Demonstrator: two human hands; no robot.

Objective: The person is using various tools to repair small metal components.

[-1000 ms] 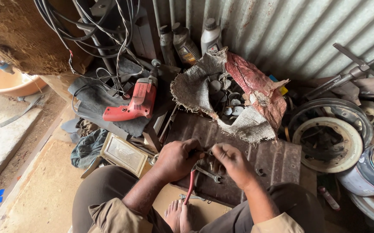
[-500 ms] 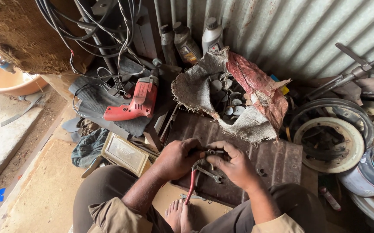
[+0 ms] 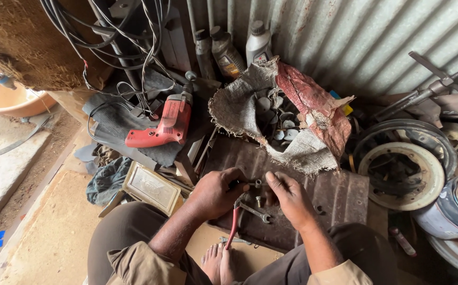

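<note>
My left hand (image 3: 216, 192) is closed around a small dark metal part with a bolt end (image 3: 257, 183) sticking out to the right. My right hand (image 3: 288, 198) sits just right of it, fingers curled near that bolt; what it grips is hidden. Both hands rest over a rusty corrugated metal sheet (image 3: 340, 192). Red-handled pliers (image 3: 233, 224) and a small steel spanner (image 3: 254, 212) lie on the sheet just below my hands. A short bolt (image 3: 259, 201) stands between them.
A red power drill (image 3: 163, 124) lies at the left on dark cloth. An open sack of metal pieces (image 3: 276, 119) sits behind the sheet. Oil bottles (image 3: 229, 50) stand by the corrugated wall. A wheel rim (image 3: 400, 169) and paint tin (image 3: 453, 208) are at the right.
My right hand has drawn back slightly to the right, away from the left hand. The left hand has stayed on the small part.
</note>
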